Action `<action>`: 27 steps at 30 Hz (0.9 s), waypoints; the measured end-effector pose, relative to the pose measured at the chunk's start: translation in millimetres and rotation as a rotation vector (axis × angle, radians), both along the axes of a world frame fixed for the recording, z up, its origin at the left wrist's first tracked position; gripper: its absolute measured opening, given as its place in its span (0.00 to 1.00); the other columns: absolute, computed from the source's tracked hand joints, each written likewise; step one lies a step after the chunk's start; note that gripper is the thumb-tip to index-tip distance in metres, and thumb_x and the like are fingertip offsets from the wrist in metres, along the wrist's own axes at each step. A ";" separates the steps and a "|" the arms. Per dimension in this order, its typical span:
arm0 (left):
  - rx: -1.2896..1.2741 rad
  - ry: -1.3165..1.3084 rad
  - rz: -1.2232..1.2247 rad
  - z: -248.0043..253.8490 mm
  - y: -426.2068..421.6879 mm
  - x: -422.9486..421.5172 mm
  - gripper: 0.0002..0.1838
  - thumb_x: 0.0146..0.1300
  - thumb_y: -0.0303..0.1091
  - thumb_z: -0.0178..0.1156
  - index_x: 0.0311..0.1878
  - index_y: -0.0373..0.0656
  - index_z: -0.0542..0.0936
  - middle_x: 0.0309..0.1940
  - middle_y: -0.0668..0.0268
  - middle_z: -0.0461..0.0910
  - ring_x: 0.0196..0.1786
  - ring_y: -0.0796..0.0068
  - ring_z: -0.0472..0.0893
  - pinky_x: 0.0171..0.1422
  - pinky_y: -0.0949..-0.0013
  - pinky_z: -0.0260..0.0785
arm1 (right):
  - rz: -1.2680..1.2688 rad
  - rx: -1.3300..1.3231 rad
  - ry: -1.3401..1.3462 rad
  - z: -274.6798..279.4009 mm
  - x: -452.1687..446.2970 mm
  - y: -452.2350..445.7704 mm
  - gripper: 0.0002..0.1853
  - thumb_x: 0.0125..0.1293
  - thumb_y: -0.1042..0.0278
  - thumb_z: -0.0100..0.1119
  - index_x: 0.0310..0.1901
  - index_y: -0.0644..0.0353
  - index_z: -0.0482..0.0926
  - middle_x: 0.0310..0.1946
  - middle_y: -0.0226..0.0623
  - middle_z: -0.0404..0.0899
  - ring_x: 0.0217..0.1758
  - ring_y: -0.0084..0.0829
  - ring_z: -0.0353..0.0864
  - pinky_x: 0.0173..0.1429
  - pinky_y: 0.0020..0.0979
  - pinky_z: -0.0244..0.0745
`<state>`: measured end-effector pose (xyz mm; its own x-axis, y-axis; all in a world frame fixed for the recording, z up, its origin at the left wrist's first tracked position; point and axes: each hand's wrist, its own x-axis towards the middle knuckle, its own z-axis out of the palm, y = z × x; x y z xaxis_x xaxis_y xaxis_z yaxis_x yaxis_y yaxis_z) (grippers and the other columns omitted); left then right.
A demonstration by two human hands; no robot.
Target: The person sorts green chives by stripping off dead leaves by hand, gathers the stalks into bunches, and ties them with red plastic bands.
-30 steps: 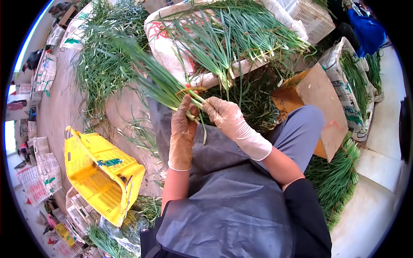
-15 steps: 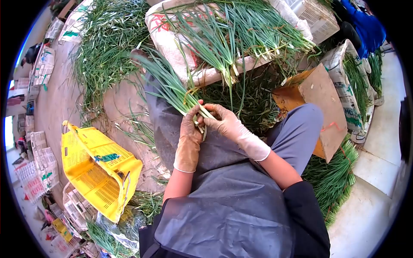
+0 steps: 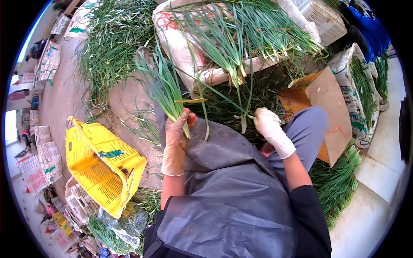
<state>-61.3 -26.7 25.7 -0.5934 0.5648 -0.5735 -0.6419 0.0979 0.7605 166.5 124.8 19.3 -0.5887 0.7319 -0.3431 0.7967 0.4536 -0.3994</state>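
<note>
Item: dark apron point(image 3: 223, 215), covering the lap.

Item: left hand point(image 3: 177, 129), gloved; closing firmly around the pale lower stalks of a bunch of scallion-like greens point(image 3: 170, 92). The bunch is lying tilted above the apron's far edge, leaves fanning up and away, white bases showing below the fist. Judged handling: gripping low and only as tight as needed is keeping the bases together without bruising them.

Item: yellowed leaf point(image 3: 191, 101), jutting sideways from the bunch by the thumb side. Judged defect: best pinched at its root and drawn down toward the bases, so that sound leaves are not tearing.

Item: right hand point(image 3: 269, 122), gloved, well apart from the bunch; apparently pinching a loose strand point(image 3: 243, 124) narrowly between fingertips. Judged care: holding strippings clear of the bunch is keeping it clean.

Item: dark leafy trimmings point(image 3: 221, 101), lying beyond the hands.

Item: brown box point(image 3: 330, 103), standing open beside the right knee.

Item: yellow crate point(image 3: 101, 148), tilting at left.

Item: white sack point(image 3: 177, 60), supporting further greens point(image 3: 266, 36).
</note>
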 end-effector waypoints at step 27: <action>0.328 -0.439 0.077 11.5 -72.0 -203.5 0.16 0.67 0.42 0.51 0.45 0.38 0.75 0.14 0.78 0.60 0.14 0.88 0.58 0.17 0.82 0.50 | -0.172 0.367 -0.106 -19.4 -114.2 67.6 0.15 0.55 0.59 0.60 0.40 0.60 0.76 0.30 0.45 0.79 0.34 0.38 0.81 0.38 0.39 0.74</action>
